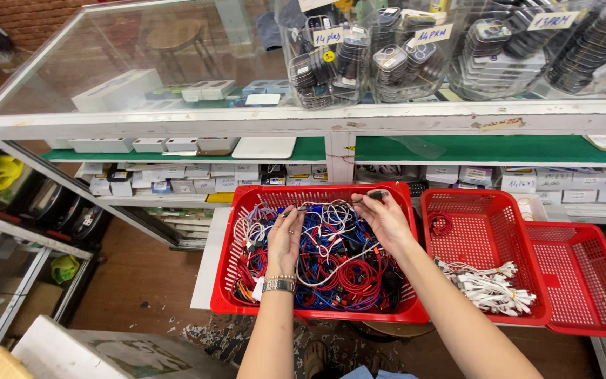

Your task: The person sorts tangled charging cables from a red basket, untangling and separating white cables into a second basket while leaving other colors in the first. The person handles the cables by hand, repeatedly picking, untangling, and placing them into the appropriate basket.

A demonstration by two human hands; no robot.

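Both hands are working inside the large red basket point(233, 295), over a tangle of red, blue and white cables point(334, 270). The left hand point(285, 235) is pinching what looks like a cable end between thumb and fingertips, and the right hand point(386, 217), at 2 o'clock from it, is gripping a dark connector. At 3 o'clock, white cables point(489, 288) are lying in a second red basket point(450, 203).
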